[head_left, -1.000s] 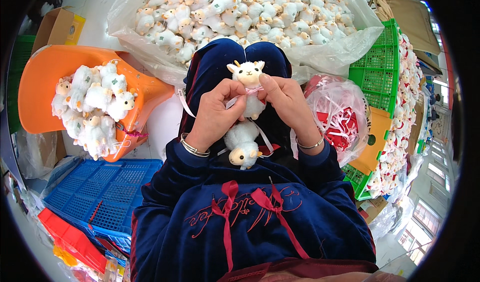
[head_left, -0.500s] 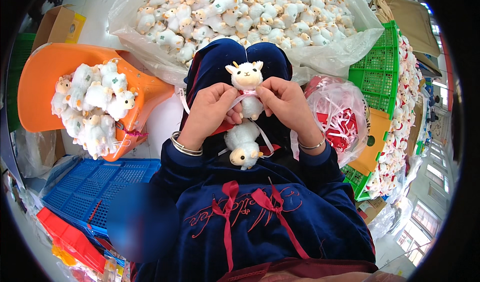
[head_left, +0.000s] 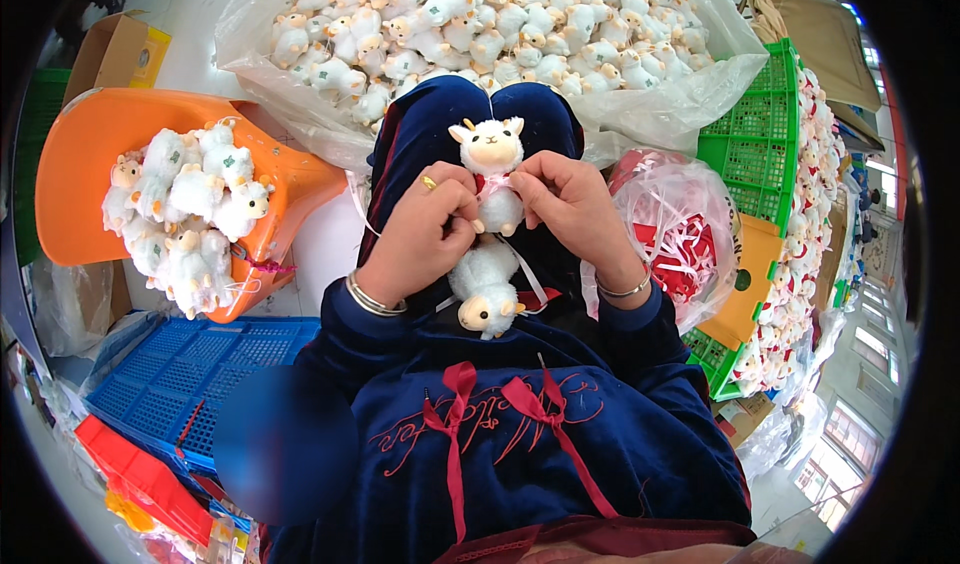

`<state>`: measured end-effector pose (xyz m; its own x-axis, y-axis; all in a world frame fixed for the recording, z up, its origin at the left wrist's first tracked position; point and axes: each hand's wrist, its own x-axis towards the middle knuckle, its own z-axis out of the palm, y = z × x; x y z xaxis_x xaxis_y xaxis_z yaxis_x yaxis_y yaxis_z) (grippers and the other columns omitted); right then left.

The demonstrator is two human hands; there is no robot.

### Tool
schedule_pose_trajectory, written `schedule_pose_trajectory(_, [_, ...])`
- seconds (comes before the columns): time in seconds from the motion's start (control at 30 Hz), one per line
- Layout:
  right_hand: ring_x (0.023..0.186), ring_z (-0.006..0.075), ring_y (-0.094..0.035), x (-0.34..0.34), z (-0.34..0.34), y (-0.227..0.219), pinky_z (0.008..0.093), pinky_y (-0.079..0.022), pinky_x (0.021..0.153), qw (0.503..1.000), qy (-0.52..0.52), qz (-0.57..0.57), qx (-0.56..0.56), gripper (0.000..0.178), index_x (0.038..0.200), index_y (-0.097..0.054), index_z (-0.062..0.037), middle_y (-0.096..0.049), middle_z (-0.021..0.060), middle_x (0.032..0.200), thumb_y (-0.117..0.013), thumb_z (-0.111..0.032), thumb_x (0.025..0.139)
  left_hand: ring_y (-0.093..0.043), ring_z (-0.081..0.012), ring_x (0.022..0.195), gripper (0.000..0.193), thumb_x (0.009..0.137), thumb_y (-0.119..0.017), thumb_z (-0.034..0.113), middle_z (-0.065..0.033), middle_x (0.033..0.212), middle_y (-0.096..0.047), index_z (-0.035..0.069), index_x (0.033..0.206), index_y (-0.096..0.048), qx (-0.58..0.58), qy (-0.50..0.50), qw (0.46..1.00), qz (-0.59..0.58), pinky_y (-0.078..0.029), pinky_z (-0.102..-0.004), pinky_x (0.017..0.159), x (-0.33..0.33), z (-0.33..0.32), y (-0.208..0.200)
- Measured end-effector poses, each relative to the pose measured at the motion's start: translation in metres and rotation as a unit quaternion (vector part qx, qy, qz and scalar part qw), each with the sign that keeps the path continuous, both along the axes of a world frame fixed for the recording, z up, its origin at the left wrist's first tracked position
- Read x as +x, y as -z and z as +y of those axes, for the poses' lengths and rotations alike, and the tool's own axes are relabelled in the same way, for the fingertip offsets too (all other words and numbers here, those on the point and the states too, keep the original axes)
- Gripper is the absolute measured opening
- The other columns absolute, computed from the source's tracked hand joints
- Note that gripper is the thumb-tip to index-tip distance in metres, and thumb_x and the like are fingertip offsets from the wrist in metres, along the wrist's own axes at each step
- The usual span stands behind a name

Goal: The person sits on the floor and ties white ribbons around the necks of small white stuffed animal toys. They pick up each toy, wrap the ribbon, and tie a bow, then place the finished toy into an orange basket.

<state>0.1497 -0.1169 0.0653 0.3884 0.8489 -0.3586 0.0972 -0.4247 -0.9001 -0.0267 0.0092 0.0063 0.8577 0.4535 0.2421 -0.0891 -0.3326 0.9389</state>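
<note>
Head view: left hand (head_left: pixel 425 229) and right hand (head_left: pixel 570 204) pinch red ribbon (head_left: pixel 493 184) at neck of upright plush lamb (head_left: pixel 492 169) over lap — advise keeping bow centred, tension even.

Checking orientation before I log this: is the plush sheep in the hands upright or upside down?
Upright: the plush sheep has its head above the hands, the left hand and right hand pinching its neck.

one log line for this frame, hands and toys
left hand: pinching bow on upright lamb | right hand: same bow | second lamb: on lap, head down | orange bin: lambs
</note>
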Motion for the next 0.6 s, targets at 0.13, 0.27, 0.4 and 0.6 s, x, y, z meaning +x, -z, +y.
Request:
schedule_pose_trajectory(0.13, [0.063,0.0028,-0.058,-0.001,0.001,-0.001,0.0198,-0.045,0.057,1.0,-0.007,-0.002,-0.003,0.016,0.098,-0.068,0.0001,-0.064,-0.0026,0.075,-0.064,-0.015,0.103,-0.06,-0.0156,0.086,0.013,0.087,-0.055,-0.005,-0.0088,0.102,-0.063,-0.001,0.097,-0.061,-0.199,-0.09,0.976,-0.017,-0.05,-0.0292,0.077,0.002,0.018,-0.007])
schedule_pose_trajectory(0.27, [0.063,0.0028,-0.058,-0.002,0.002,-0.004,0.0198,-0.045,0.057,1.0,-0.011,-0.015,0.001,0.016,0.098,-0.068,0.0002,-0.065,-0.0023,0.075,-0.065,-0.015,0.103,-0.059,-0.0116,0.082,0.007,0.095,-0.063,0.005,-0.0051,0.092,-0.064,-0.002,0.097,-0.064,-0.146,-0.057,0.984,0.083,-0.049,-0.0265,0.076,0.012,0.017,-0.027])
schedule_pose_trajectory(0.4, [0.063,0.003,-0.059,-0.001,0.002,-0.002,0.0199,-0.045,0.056,1.0,-0.014,-0.026,0.005,0.015,0.098,-0.068,0.0003,-0.065,-0.0021,0.075,-0.065,-0.014,0.102,-0.063,-0.0208,0.074,0.015,0.093,-0.069,0.013,-0.01,0.085,-0.065,-0.001,0.095,-0.067,-0.11,-0.044,0.99,0.078,-0.051,-0.0322,0.068,0.02,0.005,-0.023])
schedule_pose_trajectory(0.6, [0.062,0.0033,-0.059,0.001,-0.001,0.004,0.0203,-0.046,0.056,0.998,-0.019,-0.056,0.011,0.015,0.098,-0.068,0.001,-0.065,-0.0015,0.076,-0.065,-0.013,0.102,-0.061,-0.0198,0.067,0.012,0.097,-0.065,0.011,-0.0114,0.079,-0.062,0.0,0.094,-0.06,-0.158,-0.086,0.975,0.133,-0.048,-0.0343,0.062,0.016,-0.002,-0.023])
